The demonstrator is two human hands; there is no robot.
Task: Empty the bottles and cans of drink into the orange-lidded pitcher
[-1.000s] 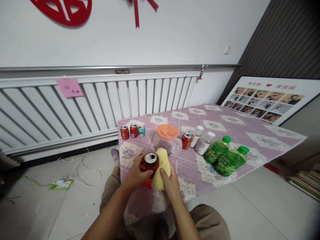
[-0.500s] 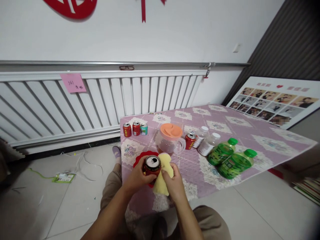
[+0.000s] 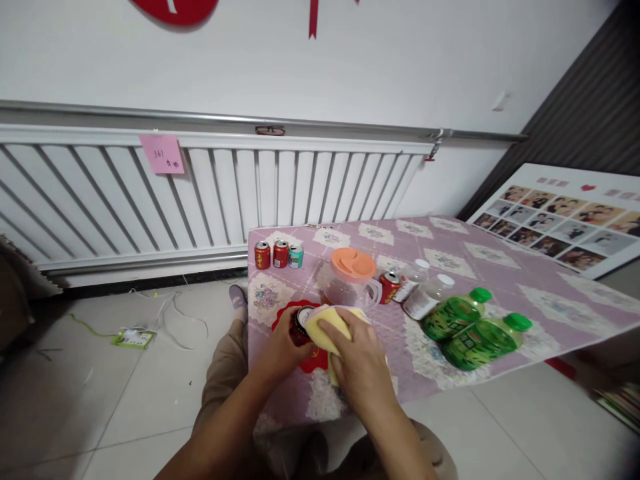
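My left hand point(image 3: 281, 347) is wrapped round a dark red can point(image 3: 301, 320), whose silver top faces up above a red scalloped mat point(image 3: 314, 360). In my right hand point(image 3: 357, 353) is a folded yellow cloth point(image 3: 327, 328), pressed over the right part of the can's top. Part of the cloth hangs below my fingers. Just beyond my hands stands a clear pitcher point(image 3: 345, 291) with an orange lid point(image 3: 353, 264). A red can point(image 3: 389, 287) is beside its handle.
Three small cans point(image 3: 281, 254) stand at the table's back left corner. Clear bottles with white caps point(image 3: 429, 297) and green bottles point(image 3: 480, 343) are on the right of the floral tablecloth point(image 3: 375, 233). A white radiator point(image 3: 225, 193) lines the wall.
My right hand has moved up and over the can's top with the yellow cloth, which was beside the can before. The view has shifted slightly.
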